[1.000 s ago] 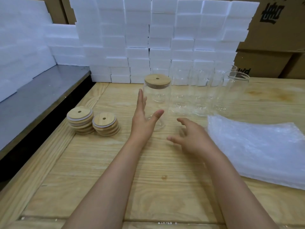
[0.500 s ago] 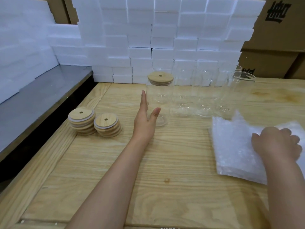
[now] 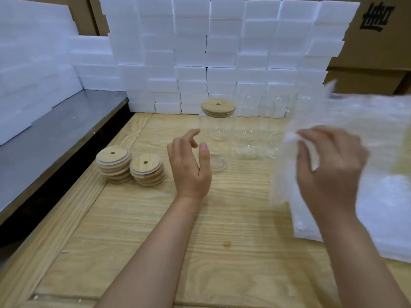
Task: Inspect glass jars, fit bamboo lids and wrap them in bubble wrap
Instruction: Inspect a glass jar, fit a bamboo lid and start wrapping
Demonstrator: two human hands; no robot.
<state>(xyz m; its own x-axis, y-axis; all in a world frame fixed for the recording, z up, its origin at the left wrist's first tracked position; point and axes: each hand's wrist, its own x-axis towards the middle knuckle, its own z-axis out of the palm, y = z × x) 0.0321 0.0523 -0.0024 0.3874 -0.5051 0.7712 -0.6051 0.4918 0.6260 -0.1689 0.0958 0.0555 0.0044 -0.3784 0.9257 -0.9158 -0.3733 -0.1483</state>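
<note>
A: Hand status?
B: We see the left hand [image 3: 191, 165] loosely open, holding nothing, just beside the lidded glass jar [image 3: 216, 134] at frame centre. The right hand [image 3: 329, 167] pinches a bubble wrap sheet [image 3: 355, 121], centre right.

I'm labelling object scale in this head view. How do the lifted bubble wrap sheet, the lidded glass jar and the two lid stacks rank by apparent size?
Largest: lifted bubble wrap sheet, though held nearer the camera.
Then the lidded glass jar.
Last, left lid stack and right lid stack: they look alike, so unranked.
</note>
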